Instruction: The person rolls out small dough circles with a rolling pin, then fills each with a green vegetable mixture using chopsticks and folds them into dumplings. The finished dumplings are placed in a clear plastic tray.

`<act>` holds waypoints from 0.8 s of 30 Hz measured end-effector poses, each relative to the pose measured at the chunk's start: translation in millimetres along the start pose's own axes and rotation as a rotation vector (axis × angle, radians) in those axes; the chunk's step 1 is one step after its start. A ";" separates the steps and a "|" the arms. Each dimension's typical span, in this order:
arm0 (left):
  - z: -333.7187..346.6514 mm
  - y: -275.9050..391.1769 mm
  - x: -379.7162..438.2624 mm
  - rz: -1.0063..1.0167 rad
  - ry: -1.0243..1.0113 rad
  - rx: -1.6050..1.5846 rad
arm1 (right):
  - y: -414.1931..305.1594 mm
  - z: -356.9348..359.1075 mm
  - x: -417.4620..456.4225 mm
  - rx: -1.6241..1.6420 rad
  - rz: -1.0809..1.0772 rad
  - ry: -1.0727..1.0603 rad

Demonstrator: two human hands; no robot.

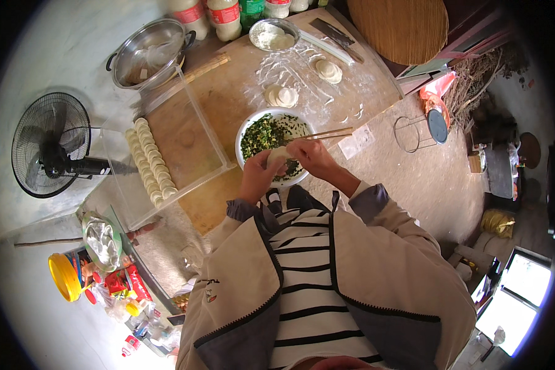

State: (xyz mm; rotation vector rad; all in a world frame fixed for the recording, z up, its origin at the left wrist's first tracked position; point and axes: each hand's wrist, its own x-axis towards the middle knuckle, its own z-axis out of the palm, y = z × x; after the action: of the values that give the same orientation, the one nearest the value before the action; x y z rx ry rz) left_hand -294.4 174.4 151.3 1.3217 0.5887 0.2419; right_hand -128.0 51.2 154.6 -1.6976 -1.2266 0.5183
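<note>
Over a white bowl, a pale dumpling wrapper is pinched between both hands. My left hand cups it from the left. My right hand grips its right edge with the fingertips; whether filling lies inside cannot be seen. Chopped greens filling with small yellowish bits lies in the bowl. A pair of wooden chopsticks sticks out to the right above my right hand; their near ends are hidden. Two stacks of round wrappers, a nearer one and a farther one, rest on the floured wooden board.
Rows of shaped dumplings show through a clear plastic box at left. A metal bowl of flour, a cleaver and a steel pot stand farther back. A fan is at far left, a stool at right.
</note>
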 end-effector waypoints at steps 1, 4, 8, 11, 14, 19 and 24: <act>0.7 -0.2 -0.4 0.000 0.001 -0.008 | -3.4 -0.8 1.2 -0.032 -0.006 -0.002; 5.2 -1.3 -1.3 0.004 0.015 -0.034 | -5.3 -5.2 4.3 -0.063 -0.054 -0.002; 16.9 3.9 -5.2 0.031 0.083 -0.073 | 3.4 -7.7 1.5 0.121 -0.010 0.034; 22.8 3.9 -9.9 0.051 0.141 -0.069 | -8.9 -15.2 3.6 -0.007 -0.015 -0.051; 36.0 3.8 -11.7 0.055 0.176 -0.096 | -7.2 -20.6 1.5 -0.025 -0.110 -0.015; 49.5 2.6 -15.6 0.109 0.269 -0.139 | -9.3 -30.4 -1.6 0.083 0.025 -0.098; 54.8 7.0 -20.5 0.092 0.335 -0.132 | -10.5 -30.5 3.5 0.036 -0.075 -0.100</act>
State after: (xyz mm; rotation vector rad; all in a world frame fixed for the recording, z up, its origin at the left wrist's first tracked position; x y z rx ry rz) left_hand -281.2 120.3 170.5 1.1891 0.7808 0.5758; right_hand -108.5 41.3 178.5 -1.6054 -1.3399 0.5816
